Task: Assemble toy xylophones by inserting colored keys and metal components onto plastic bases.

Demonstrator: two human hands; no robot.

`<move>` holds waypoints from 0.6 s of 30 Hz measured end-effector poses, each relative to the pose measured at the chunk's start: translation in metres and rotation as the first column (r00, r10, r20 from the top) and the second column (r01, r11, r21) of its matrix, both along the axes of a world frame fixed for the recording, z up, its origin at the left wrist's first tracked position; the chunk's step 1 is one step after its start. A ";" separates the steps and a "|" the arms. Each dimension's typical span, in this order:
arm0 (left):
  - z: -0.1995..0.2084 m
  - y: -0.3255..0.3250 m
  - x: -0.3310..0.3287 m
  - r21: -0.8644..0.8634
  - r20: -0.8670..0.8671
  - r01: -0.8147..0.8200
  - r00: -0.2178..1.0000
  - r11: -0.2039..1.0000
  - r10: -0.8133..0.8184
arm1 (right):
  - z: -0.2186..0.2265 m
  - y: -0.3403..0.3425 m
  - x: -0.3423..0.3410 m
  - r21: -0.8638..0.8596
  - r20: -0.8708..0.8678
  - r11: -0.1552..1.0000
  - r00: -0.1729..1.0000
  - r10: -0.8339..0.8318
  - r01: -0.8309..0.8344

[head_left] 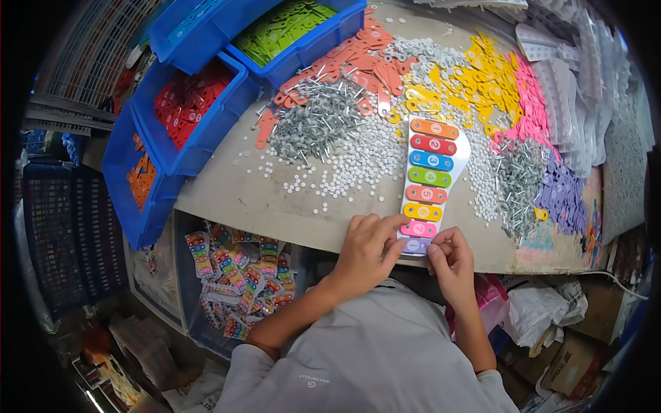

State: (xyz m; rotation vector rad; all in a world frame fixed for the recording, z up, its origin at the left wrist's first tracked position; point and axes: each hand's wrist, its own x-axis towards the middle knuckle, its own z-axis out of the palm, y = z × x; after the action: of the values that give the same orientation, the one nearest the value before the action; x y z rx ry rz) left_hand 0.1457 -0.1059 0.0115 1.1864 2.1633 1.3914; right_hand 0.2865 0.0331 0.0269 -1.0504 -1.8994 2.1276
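White plastic makes up the long, flared board [430,186] lying on the worktable [289,213], its narrow end toward the person at the table's near edge and its wide end pointing to 12 o'clock. Eight bars run down it: orange, red, blue, green, coral, yellow, pink and lavender. Taking the board's middle as the clock's centre, the left hand [368,249] comes in from 7 o'clock, fingers bent, index finger and thumb touching the left edge beside the pink and lavender bars; whether it pinches the board I cannot tell. The right hand [452,267] is at 5 o'clock, thumb and index finger drawn nearly together at the lower right corner; whether something small sits between them I cannot tell. Loose screws lie in one heap [320,117] at 10 o'clock and another [520,186] at 3, and white caps [354,168] scatter toward 9. Coral plates [385,72] spread at 11, yellow plates [492,86] at 1, pink plates [531,110] at 2, purple plates [561,196] just past 3. Blue bins [244,103] of coloured plates stand from 9 to 11, and below the tabletop, at 8, a container [206,334] holds many similar multicoloured boards [251,279].
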 end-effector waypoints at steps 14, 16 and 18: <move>0.005 -0.019 -0.053 0.023 -0.198 -0.137 0.970 0.990 0.139 | -0.022 0.027 0.008 0.128 -0.172 0.951 0.950 -0.260 0.283; 0.005 -0.036 -0.103 0.014 -0.262 -0.302 0.919 0.953 0.295 | -0.031 0.032 0.006 0.163 -0.219 0.938 0.938 -0.267 0.305; 0.016 -0.041 -0.159 -0.025 -0.416 -0.447 0.818 0.894 0.397 | -0.034 0.031 0.006 0.249 -0.148 0.938 0.966 -0.210 0.242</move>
State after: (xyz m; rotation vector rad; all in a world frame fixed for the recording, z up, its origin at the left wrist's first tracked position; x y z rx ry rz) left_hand -0.0128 -0.1467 0.0271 1.0551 2.9045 1.2195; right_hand 0.2926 0.0642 -0.0070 -1.0055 -1.8421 1.7155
